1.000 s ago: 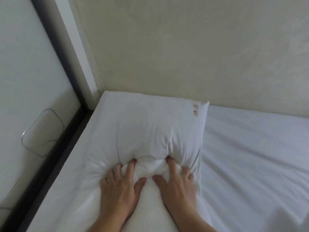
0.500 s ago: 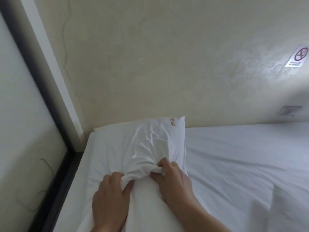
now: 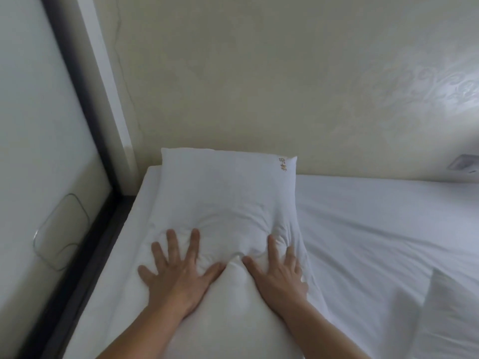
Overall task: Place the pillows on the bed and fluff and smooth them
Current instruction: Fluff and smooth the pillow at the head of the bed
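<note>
The pillow (image 3: pixel 228 198) lay at the bed's (image 3: pixel 375 229) head, against the wall (image 3: pixel 259 86). The left hand (image 3: pixel 178 270) and right hand (image 3: pixel 278 273) pressed flat on it, fingers spread, gripping nothing. Pushing unevenly could have bunched the creased cover between them.
</note>
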Demonstrator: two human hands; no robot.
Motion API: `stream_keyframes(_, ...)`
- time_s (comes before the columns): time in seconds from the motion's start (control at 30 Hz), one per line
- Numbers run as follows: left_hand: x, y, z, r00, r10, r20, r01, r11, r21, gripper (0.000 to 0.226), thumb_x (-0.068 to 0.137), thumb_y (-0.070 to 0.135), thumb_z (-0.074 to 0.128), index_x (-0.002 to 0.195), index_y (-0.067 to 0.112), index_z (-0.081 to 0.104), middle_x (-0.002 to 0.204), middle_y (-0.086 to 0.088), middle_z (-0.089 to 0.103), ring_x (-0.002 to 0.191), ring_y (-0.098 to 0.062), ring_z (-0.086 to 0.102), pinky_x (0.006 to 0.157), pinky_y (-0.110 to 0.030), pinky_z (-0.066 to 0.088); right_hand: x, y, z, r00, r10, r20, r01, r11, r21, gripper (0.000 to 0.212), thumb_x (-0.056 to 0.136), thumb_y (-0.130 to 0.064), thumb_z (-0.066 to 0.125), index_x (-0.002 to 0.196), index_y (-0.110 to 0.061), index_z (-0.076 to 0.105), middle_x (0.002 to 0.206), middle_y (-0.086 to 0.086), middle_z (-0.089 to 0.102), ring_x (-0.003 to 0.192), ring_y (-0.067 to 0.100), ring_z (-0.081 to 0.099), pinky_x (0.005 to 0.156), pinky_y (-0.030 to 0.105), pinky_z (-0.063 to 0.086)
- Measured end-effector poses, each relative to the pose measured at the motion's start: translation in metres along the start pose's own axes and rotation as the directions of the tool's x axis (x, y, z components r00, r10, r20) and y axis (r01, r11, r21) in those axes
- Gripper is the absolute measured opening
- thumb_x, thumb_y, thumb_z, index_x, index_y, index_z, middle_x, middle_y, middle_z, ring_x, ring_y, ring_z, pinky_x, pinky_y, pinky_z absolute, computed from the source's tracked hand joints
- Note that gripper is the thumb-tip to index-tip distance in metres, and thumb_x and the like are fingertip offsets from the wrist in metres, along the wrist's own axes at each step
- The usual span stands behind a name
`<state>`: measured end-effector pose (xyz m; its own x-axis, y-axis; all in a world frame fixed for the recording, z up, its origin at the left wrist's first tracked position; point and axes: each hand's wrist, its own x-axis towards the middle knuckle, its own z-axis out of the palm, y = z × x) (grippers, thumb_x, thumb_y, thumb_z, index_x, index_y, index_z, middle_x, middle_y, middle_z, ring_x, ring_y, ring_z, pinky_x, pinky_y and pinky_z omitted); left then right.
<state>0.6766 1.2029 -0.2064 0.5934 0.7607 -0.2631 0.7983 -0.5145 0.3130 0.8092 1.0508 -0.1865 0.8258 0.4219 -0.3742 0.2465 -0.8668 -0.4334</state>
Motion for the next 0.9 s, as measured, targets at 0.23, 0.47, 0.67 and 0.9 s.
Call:
stream_keyframes(0.23, -0.01, 0.03, -0.017, 0.948, 0.228, -0.222, -0.225, 0.974, 0.042, 0.069, 0.078, 0.075, -0.01, 0.139, 0.047, -0.027, 0.155, 0.003, -0.029, 0.143, -0.026, -0.022, 0.109, -0.061, -0.013, -0.003, -0.02, -0.01, 0.86, -0.483, -0.163, 0.437, 0.863, -0.254, 0.067, 0.085, -0.071, 0.014, 0.144, -0.049, -0.009, 0.158, -0.012, -0.014, 0.145, 0.015, -0.014, 0.116, 0.046, -0.004)
stream_keyframes(0.47, -0.038, -0.047, -0.01, 0.995, -0.098, 0.008, 0.096, 0.982, 0.166, 0.082, 0.07, 0.079, -0.014, 0.143, 0.043, -0.021, 0.157, 0.001, -0.024, 0.144, -0.028, -0.016, 0.109, -0.066, -0.008, 0.004, 0.052, -0.049, 0.973, 0.232, -0.016, -0.232, 0.961, -0.149, 0.071, 0.087, -0.062, 0.02, 0.149, -0.029, 0.007, 0.158, 0.006, 0.018, 0.14, 0.036, 0.023, 0.11, 0.056, 0.022)
stream_keyframes(0.67, -0.042, -0.017, -0.034, 0.976, 0.157, -0.153, -0.158, 0.987, 0.005, 0.073, 0.077, 0.074, -0.011, 0.144, 0.043, -0.018, 0.157, 0.005, -0.024, 0.144, -0.022, -0.017, 0.111, -0.059, -0.01, -0.022, -0.002, -0.04, 0.877, -0.465, -0.122, 0.442, 0.88, -0.175, 0.07, 0.087, -0.07, 0.024, 0.147, -0.042, 0.003, 0.161, -0.007, 0.001, 0.145, 0.016, 0.005, 0.116, 0.042, 0.011)
stream_keyframes(0.9, -0.115, -0.08, 0.004, 0.993, -0.11, 0.051, 0.107, 0.992, 0.062, 0.084, 0.066, 0.083, -0.012, 0.139, 0.046, -0.026, 0.158, -0.002, -0.022, 0.145, -0.027, -0.013, 0.111, -0.064, -0.004, -0.049, 0.059, -0.046, 0.986, 0.133, -0.103, -0.141, 0.988, -0.07, 0.071, 0.089, -0.062, 0.023, 0.149, -0.025, 0.01, 0.158, 0.009, 0.017, 0.139, 0.035, 0.025, 0.111, 0.052, 0.025)
